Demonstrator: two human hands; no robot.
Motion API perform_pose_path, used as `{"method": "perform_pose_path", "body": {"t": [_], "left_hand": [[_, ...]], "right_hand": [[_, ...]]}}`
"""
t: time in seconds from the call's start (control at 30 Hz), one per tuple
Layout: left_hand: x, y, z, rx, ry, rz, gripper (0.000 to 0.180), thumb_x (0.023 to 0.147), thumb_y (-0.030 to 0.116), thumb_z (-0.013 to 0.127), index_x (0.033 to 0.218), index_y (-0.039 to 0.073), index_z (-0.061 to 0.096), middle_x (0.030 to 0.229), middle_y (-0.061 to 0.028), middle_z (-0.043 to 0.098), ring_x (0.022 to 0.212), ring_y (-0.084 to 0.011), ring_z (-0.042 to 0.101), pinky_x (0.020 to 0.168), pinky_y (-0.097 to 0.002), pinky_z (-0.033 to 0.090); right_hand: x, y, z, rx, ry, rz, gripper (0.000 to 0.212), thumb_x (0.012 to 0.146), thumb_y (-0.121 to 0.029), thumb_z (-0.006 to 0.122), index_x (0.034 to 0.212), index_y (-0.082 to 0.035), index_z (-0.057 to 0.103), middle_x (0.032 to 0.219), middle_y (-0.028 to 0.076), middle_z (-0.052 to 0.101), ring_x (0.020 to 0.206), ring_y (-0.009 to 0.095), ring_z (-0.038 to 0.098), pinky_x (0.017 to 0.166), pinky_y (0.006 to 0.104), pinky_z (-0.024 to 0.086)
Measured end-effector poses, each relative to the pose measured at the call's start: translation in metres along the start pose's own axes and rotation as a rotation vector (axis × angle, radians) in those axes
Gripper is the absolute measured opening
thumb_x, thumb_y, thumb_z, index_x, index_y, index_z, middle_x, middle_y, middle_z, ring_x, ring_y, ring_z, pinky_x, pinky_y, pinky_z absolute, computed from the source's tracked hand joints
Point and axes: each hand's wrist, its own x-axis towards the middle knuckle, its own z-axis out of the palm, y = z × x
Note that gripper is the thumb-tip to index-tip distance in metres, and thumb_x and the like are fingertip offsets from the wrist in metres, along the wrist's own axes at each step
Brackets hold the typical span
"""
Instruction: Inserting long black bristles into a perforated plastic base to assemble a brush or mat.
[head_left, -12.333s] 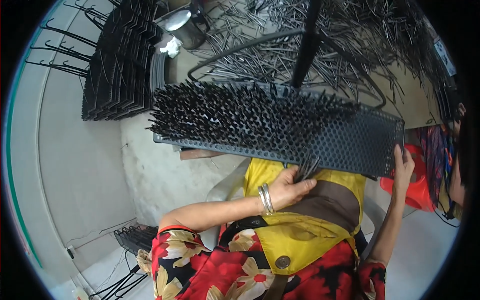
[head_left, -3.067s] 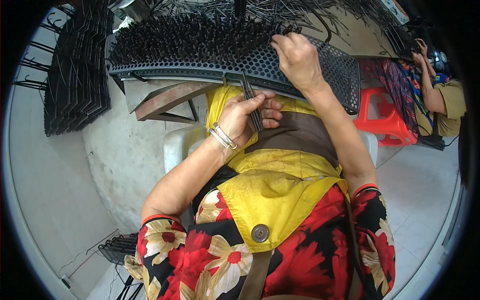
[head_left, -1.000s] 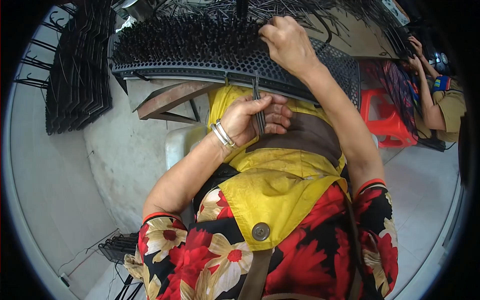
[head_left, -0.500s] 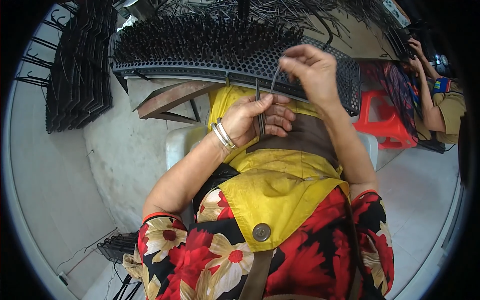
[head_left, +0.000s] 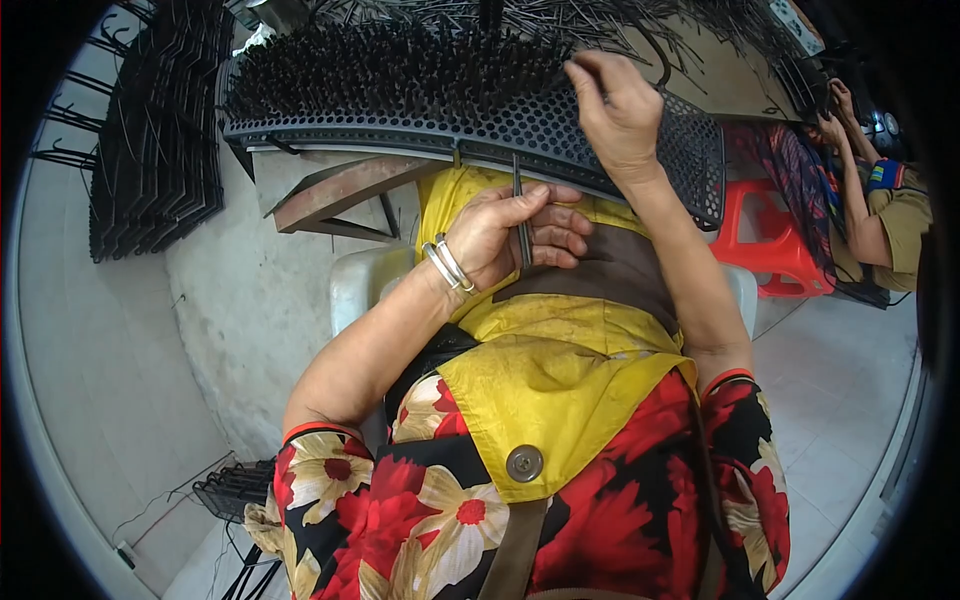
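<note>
The left hand grips a few thin dark rods between thumb and fingers, just below the near edge of a perforated black tray. Over the tray, the right hand bends its fingers beside densely packed upright rods; I cannot tell whether they close on one. Stacked black racks rise at left, a red stool stands at right
</note>
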Motion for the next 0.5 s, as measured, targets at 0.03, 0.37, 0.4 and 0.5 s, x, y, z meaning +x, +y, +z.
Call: {"method": "perform_pose_path", "body": {"t": [0.03, 0.37, 0.4, 0.5], "left_hand": [[0.000, 0.000, 0.001, 0.002, 0.001, -0.001, 0.041, 0.090, 0.026, 0.043, 0.115, -0.006, 0.043, 0.097, -0.0196, 0.057, 0.084, -0.0287, 0.059, 0.074, -0.0381, 0.049], [-0.001, 0.002, 0.003, -0.010, -0.013, -0.030, 0.035, 0.088, 0.024, 0.046, 0.108, -0.005, 0.047, 0.095, -0.0205, 0.057, 0.081, -0.0270, 0.059, 0.072, -0.0386, 0.050], [-0.001, 0.002, 0.004, 0.006, -0.036, -0.044, 0.034, 0.088, 0.024, 0.047, 0.107, -0.004, 0.048, 0.094, -0.0201, 0.058, 0.081, -0.0266, 0.059, 0.072, -0.0381, 0.050], [-0.002, 0.002, 0.006, 0.053, -0.033, -0.057, 0.034, 0.088, 0.026, 0.047, 0.105, -0.004, 0.049, 0.092, -0.0190, 0.058, 0.080, -0.0255, 0.060, 0.072, -0.0372, 0.050]], "right_hand": [[-0.003, 0.000, 0.000, 0.000, 0.002, 0.001, 0.014, 0.072, -0.002, 0.064, 0.085, 0.000, 0.060, 0.075, 0.011, 0.061, 0.063, 0.022, 0.059, 0.059, 0.0276, 0.047], [-0.007, -0.052, -0.029, 0.653, -0.671, 0.719, 0.025, 0.075, -0.004, 0.064, 0.099, 0.003, 0.059, 0.076, 0.004, 0.061, 0.067, 0.007, 0.055, 0.060, 0.0209, 0.046], [-0.010, -0.050, -0.028, 0.725, -0.727, 0.765, 0.025, 0.074, -0.004, 0.064, 0.097, 0.003, 0.059, 0.074, 0.004, 0.061, 0.065, 0.006, 0.055, 0.059, 0.0199, 0.046], [-0.010, -0.047, -0.030, 0.771, -0.733, 0.878, 0.022, 0.072, -0.002, 0.066, 0.092, 0.004, 0.059, 0.071, 0.004, 0.060, 0.063, 0.006, 0.054, 0.056, 0.0181, 0.045]]}}
